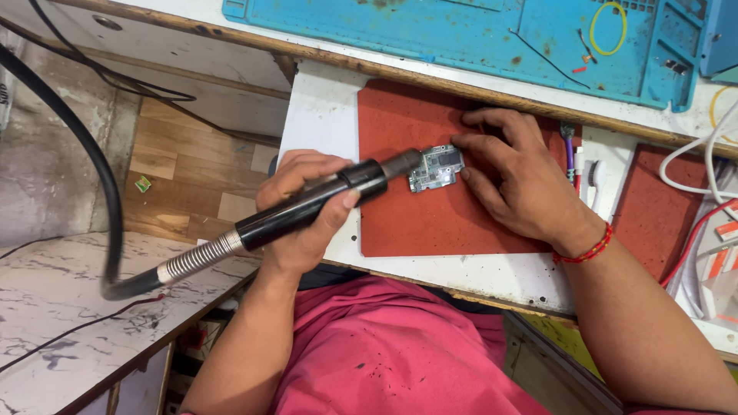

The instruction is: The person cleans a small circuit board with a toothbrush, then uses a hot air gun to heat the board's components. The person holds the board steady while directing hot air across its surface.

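Heating looks like the step in hand: I see my left hand (pixel 307 204) wrapped around the hot-air wand (pixel 307 206), nozzle at the circuit board (pixel 436 167) on the red mat (pixel 430 223), right hand (pixel 511 173) fingers pressing the board's edge, so I judge steadiness matters next.

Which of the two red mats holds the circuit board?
The larger red mat under both hands holds the circuit board; the smaller red mat lies farther right.

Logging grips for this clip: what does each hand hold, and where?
Left hand grips the hot-air handpiece mid-barrel. Right hand pins the circuit board by its right edge.
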